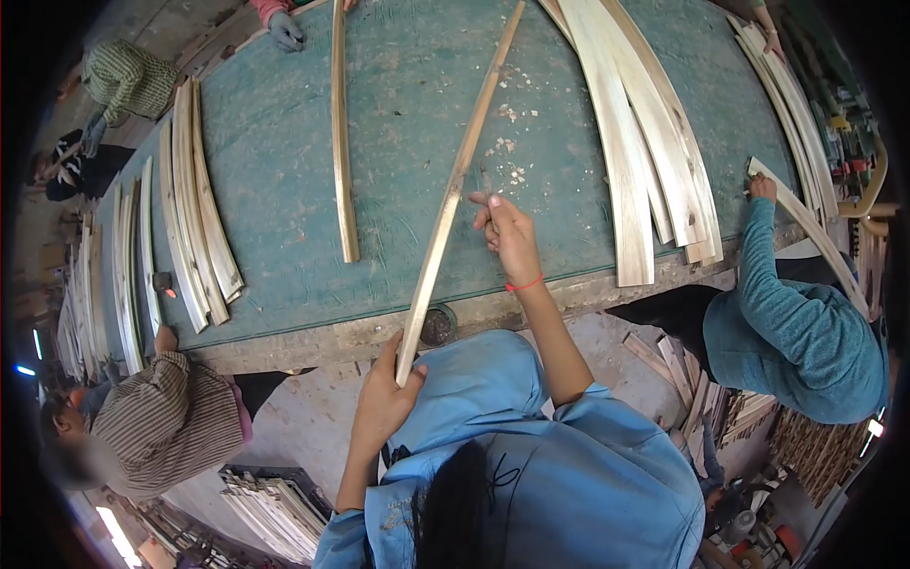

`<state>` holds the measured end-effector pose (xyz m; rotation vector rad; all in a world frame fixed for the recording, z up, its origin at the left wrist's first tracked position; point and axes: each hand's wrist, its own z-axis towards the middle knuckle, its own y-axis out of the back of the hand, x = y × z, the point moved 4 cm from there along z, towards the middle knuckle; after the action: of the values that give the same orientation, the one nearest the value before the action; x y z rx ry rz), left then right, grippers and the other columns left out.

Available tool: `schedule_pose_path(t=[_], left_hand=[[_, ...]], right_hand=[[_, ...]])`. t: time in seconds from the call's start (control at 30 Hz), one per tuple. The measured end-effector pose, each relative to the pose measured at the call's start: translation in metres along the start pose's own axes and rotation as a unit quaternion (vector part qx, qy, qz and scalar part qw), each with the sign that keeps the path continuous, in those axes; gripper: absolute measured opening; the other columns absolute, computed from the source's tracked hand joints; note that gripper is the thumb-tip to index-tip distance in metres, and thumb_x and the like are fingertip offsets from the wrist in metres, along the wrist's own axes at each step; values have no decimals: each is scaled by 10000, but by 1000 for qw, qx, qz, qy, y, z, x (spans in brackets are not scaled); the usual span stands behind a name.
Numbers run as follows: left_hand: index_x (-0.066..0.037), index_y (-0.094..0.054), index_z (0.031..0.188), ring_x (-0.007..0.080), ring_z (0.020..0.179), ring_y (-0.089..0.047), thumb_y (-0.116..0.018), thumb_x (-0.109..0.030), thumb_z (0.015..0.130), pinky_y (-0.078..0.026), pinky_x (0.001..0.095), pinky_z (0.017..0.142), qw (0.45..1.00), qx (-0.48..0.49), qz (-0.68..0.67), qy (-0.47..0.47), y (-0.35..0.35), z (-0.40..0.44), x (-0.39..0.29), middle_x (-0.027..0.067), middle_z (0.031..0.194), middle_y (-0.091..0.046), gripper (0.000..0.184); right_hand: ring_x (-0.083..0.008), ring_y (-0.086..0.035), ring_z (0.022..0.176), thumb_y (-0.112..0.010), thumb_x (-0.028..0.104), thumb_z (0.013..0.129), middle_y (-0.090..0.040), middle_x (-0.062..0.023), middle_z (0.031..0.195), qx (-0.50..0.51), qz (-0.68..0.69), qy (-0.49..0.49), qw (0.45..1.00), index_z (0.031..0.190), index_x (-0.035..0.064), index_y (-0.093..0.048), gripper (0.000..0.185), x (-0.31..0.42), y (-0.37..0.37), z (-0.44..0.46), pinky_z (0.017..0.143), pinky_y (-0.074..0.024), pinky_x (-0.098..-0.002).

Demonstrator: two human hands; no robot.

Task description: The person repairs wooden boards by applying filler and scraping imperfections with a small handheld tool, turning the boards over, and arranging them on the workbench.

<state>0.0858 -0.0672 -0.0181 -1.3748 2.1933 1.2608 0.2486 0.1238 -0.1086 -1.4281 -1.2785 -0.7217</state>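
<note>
My left hand (pixel 384 394) is closed around the near end of a long, narrow wooden strip (pixel 444 218), which slants away across the green table. My right hand (pixel 512 239) is beside the strip's middle, fingers curled in a pinch on a small, thin blade-like tool (pixel 488 182); its exact kind is hard to make out. Pale chips (pixel 512 142) lie scattered on the table just beyond. Close to my left hand, at the table's near edge, sits a small round container (pixel 438 325) with dark contents.
Wide boards (pixel 630 180) are stacked to the right, a single strip (pixel 342 171) and more strips (pixel 194 218) to the left, all on the green table (pixel 284 142). A co-worker in teal (pixel 796 332) handles a board at right; another in stripes (pixel 175 417) stands at left.
</note>
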Motion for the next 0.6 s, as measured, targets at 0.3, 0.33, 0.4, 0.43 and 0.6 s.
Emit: schedule_pose_path(t=[0.3,0.33,0.4,0.43,0.6], left_hand=[[-5,-301,1400,390,943,-474,-739,-171,609,-448,467,768,923,-267,273,-39,21,-15,35,198,1009,-445,919],[-2,-307,1397,386,939,-473,-742,-175,607,-449,466,767,911,-289,290,-39,23,-16,45,197,1010,-447,918],[3,-315,1393,374,923,-472,-750,-177,596,-448,462,765,892,-317,320,-38,24,-22,61,191,1005,-447,926],[3,-315,1393,374,923,-472,-750,-177,596,-448,462,765,893,-315,320,-37,24,-26,71,191,1005,-447,926],[-10,-354,1374,363,938,-496,-782,-274,620,-464,456,737,908,-279,311,-22,23,-36,97,178,1005,-461,906]], right_hand=[[-24,-331,461,-439,365,986,-468,25,609,45,91,-56,993,847,38,-580,382,-15,7,3,408,-245,-186],[-24,-331,461,-439,365,986,-468,25,609,45,88,-52,994,847,38,-580,382,-14,10,4,408,-245,-186],[-26,-325,445,-440,372,983,-467,23,604,15,73,-49,996,843,45,-573,380,-13,19,4,398,-237,-187],[-26,-325,445,-440,372,983,-467,23,604,14,72,-51,996,843,45,-573,380,-13,22,2,398,-237,-187],[-34,-284,403,-445,363,975,-465,0,594,-22,92,-62,994,851,36,-553,366,-14,31,-3,360,-208,-193]])
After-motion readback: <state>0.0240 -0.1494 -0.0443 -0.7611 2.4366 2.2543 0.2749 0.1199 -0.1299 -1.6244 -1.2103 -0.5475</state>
